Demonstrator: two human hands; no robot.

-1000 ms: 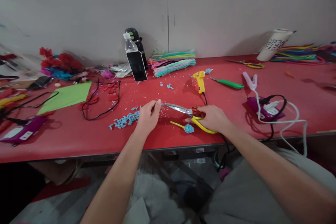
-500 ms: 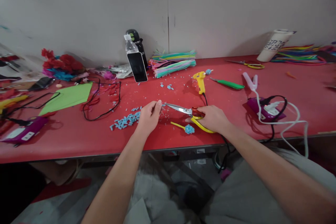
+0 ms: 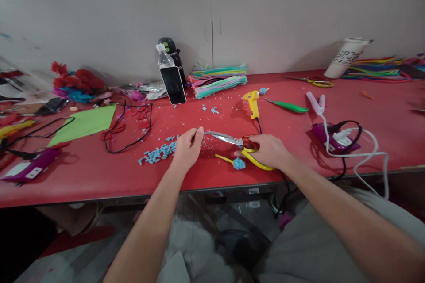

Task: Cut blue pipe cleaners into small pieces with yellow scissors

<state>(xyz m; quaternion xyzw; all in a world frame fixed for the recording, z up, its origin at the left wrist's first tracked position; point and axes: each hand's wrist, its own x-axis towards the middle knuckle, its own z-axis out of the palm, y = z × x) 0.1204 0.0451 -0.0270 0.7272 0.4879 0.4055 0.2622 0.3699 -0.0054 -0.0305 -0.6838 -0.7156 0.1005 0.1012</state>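
Note:
My left hand (image 3: 188, 147) is closed in a pinch between thumb and fingers, and a tiny bit of blue pipe cleaner (image 3: 206, 132) shows at its fingertips. My right hand (image 3: 268, 150) grips scissors (image 3: 229, 139) with red and yellow handles. Their blades point left, the tips right beside the pinched piece. Under and beside my left hand lies a pile of short blue pipe cleaner pieces (image 3: 158, 154). Below the blades, close to my right fingers, rests a blue fuzzy ball (image 3: 239, 163) on a yellow-green stem.
Behind are a yellow glue gun (image 3: 253, 105), a green-handled tool (image 3: 291, 107), a pipe cleaner bundle (image 3: 221, 80) and a phone (image 3: 173, 85) leaning on bottles. Purple power strips (image 3: 335, 138) with cords sit at both sides. The red table's front edge (image 3: 109, 199) runs just below my hands.
Both hands stay almost in place. The lower yellow scissor handle has shifted slightly outward to the right; the blue ball and the pile have not moved.

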